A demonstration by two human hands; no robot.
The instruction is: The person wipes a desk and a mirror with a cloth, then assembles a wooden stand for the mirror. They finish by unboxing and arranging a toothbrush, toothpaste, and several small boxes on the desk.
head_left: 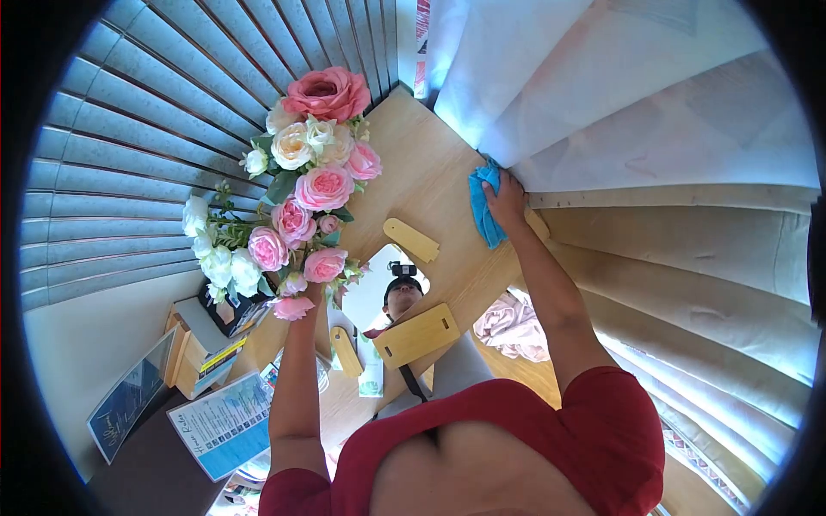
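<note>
A blue cloth lies bunched on the wooden tabletop near its right edge. My right hand is closed over it, pressing it to the wood. On the other side, my left hand is mostly hidden beneath a large bunch of pink, cream and white flowers. My forearm ends right under the lowest blossoms, and the bunch appears held up there; stems and fingers are covered. Between my arms sits a mirror with a wooden base, reflecting a person with a head camera.
Two flat wooden pieces lie beside the mirror. Slatted blinds stand behind the flowers, and pale curtains hang along the right. A printed sheet, a dark sign and books are at lower left. Pink fabric lies below the table.
</note>
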